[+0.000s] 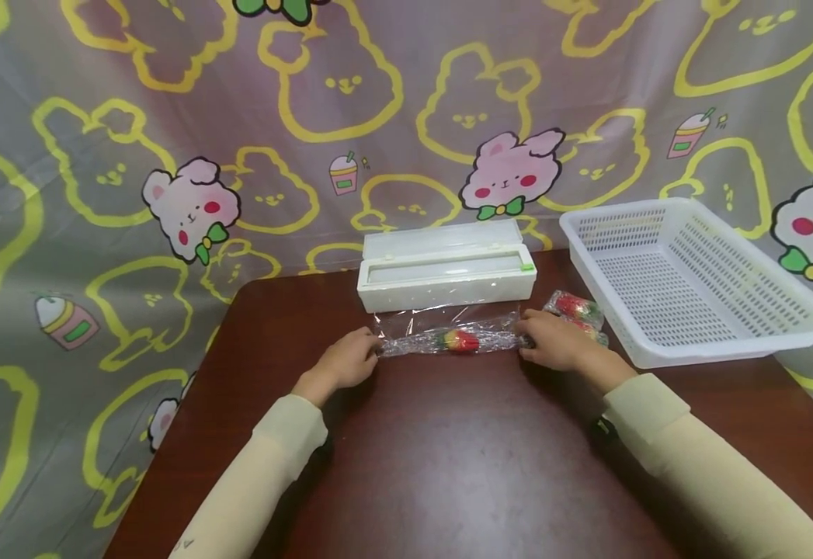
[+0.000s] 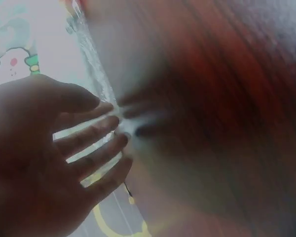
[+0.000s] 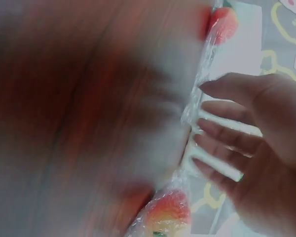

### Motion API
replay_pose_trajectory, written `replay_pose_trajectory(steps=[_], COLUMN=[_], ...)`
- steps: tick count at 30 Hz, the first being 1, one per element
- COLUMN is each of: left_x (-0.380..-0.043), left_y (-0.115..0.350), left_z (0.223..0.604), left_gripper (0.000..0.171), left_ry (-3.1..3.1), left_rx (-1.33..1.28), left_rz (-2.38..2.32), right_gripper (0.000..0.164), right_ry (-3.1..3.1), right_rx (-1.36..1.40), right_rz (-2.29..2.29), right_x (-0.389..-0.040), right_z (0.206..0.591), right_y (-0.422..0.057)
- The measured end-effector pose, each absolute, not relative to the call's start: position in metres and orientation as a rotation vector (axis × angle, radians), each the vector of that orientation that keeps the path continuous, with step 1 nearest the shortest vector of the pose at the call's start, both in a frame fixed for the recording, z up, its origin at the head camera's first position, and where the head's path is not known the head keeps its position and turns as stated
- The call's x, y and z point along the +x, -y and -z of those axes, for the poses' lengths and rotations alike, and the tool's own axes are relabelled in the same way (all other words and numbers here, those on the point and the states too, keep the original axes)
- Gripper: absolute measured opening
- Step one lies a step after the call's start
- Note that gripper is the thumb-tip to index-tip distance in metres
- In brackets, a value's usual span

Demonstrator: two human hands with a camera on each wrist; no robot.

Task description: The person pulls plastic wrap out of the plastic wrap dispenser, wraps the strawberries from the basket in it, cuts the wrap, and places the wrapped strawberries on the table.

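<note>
A red strawberry with a yellowish top and green leaves lies wrapped in clear cling film, which is bunched into a narrow strip on either side of it. At the left end of the strip, my left hand pinches the film, thumb and forefinger tips close together in the left wrist view. My right hand holds the right end between thumb and fingers, the other fingers spread along it in the right wrist view. A smooth sheet of film stretches behind the strip toward a long white dispenser box with its lid raised.
Film-wrapped strawberries lie just beyond my right hand, beside a white perforated plastic basket at the right. All stand on a dark red-brown table. A patterned curtain hangs behind the table.
</note>
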State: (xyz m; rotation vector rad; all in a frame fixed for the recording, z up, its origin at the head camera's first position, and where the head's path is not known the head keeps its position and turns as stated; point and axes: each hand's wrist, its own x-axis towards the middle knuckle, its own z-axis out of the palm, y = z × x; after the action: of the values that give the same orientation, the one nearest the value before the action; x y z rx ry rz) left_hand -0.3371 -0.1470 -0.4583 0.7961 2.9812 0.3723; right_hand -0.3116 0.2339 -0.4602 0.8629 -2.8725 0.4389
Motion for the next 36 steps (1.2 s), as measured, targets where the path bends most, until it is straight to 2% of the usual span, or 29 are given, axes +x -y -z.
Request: replay_pose_trajectory(steps=[9,19,25,31,36], left_x=[-0.333,-0.34,-0.336,-0.337,-0.341], left_y=[0.114,0.131,0.131,0.104,0.097], left_z=[0.458,0.46,0.455,0.456,0.461], left_gripper=[0.03,0.026,0.024,0.026,0.028], left_ry=[-2.887,-2.932,-2.927,-2.883,-2.87], left_rx=[1.08,0.967,0.955,1.076,1.039], left_rz=[-0.463,-0.494,-0.46,-0.5,-0.472], right_gripper=[0.02,0.005,0.008,0.021,0.028], right_ry=[2.829,2.823,2.805,2.832,2.888], right_rx=[1.035,0.919,0.942,1.007,0.991], right_rz=[-0.568,-0.47,-0.502,-0.619,-0.571], right_x=[-0.314,-0.317,-0.314,-0.319,-0.321], right_z=[0.469,0.47,0.464,0.468,0.472], right_y=[-0.211,-0.235,-0.232,-0.208,-0.204])
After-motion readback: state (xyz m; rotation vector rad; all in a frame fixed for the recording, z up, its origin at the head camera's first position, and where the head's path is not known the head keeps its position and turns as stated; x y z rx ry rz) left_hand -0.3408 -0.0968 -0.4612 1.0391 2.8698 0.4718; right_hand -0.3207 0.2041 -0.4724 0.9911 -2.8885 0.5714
